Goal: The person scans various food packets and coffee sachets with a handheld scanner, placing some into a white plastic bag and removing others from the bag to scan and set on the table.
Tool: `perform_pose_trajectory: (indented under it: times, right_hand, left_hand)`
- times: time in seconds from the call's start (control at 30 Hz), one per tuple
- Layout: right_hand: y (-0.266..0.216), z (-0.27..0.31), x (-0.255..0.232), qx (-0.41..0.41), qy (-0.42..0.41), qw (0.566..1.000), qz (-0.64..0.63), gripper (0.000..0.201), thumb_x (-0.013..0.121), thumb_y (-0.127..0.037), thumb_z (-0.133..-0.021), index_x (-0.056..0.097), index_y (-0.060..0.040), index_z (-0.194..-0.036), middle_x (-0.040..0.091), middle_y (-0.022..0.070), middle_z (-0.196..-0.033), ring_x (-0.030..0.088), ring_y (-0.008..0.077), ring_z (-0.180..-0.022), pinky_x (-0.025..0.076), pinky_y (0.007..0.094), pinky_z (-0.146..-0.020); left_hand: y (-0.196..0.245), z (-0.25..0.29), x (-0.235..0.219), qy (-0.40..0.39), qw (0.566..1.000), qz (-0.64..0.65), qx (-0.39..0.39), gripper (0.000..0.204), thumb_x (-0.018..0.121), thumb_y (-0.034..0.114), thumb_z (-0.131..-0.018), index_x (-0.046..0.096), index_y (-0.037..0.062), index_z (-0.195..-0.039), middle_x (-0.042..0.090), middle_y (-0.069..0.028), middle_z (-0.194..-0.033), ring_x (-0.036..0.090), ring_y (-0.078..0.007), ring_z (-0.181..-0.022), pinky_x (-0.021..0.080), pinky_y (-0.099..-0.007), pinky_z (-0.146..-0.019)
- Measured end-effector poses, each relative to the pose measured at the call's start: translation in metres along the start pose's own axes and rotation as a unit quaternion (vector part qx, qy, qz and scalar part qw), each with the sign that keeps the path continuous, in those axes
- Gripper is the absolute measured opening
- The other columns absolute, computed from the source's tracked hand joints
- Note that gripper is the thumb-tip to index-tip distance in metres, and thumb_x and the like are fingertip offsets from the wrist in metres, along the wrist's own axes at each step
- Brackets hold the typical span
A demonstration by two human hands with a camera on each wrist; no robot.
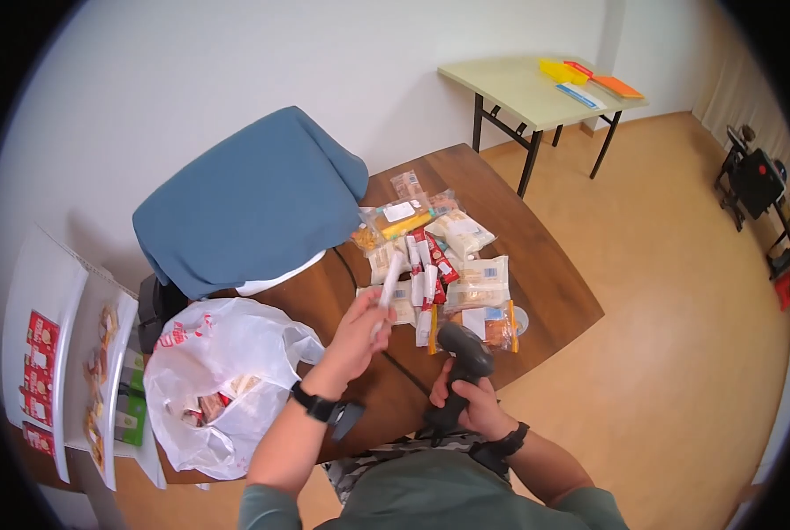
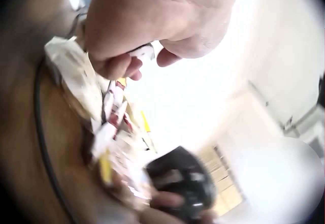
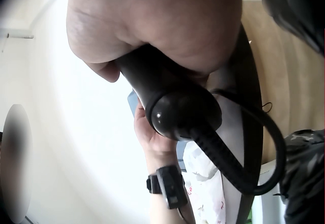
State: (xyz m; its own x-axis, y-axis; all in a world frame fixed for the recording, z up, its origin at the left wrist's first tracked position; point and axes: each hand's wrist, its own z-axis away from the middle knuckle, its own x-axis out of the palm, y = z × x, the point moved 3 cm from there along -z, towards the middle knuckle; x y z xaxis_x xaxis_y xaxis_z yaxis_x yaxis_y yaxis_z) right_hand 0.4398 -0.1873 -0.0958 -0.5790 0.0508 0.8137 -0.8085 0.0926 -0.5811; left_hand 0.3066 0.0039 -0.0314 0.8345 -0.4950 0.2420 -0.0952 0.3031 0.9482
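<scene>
My left hand is raised over the table and grips a slim white packet that points up and away from me. In the left wrist view the fingers curl round its pale end. My right hand is wrapped round the handle of a black handheld barcode scanner, its head tilted up near the table's front edge. In the right wrist view a coiled cord runs from the handle's base. Beyond both hands lies a heap of wrapped snacks, with red-and-white stick packets among them.
A white plastic bag with packets inside stands at the left. Behind it, a blue cloth covers a bulky object. A white display rack holds boxes and snacks at far left. A black cable crosses the wooden table.
</scene>
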Motion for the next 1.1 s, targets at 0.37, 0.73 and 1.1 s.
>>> perform_pose_trajectory:
  times: [0.37, 0.73, 1.1]
  right_hand:
    - [-0.009, -0.001, 0.029, 0.106, -0.046, 0.979, 0.169, 0.023, 0.06, -0.004, -0.092, 0.052, -0.0028, -0.114, 0.058, 0.008, -0.079, 0.056, 0.0169, -0.069, 0.045, 0.0298, -0.066]
    - [0.004, -0.013, 0.054, 0.076, -0.081, 0.976, 0.188, 0.032, 0.068, -0.015, -0.09, 0.052, -0.0038, -0.116, 0.056, 0.0097, -0.079, 0.055, 0.0189, -0.067, 0.043, 0.0305, -0.062]
    - [0.018, -0.018, 0.049, 0.06, -0.011, 0.986, 0.157, 0.037, 0.07, -0.021, -0.087, 0.051, -0.0058, -0.115, 0.051, 0.0082, -0.073, 0.052, 0.0206, -0.064, 0.043, 0.0333, -0.061]
  left_hand:
    - [-0.017, 0.086, -0.028, -0.094, 0.967, 0.171, -0.166, 0.031, 0.048, 0.011, -0.102, 0.047, 0.0088, -0.133, 0.06, -0.0061, -0.094, 0.045, -0.0077, -0.064, 0.032, -0.0228, -0.053]
    - [-0.037, 0.153, -0.069, 0.036, 0.964, 0.262, -0.032, 0.035, 0.041, 0.016, -0.104, 0.042, 0.0053, -0.137, 0.064, -0.0155, -0.103, 0.048, -0.0153, -0.056, 0.037, -0.0269, -0.049]
    - [-0.037, 0.263, -0.142, 0.423, 0.828, 0.291, 0.226, 0.022, 0.044, 0.017, -0.102, 0.043, 0.0133, -0.123, 0.057, -0.0046, -0.095, 0.04, -0.009, -0.055, 0.032, -0.0229, -0.047]
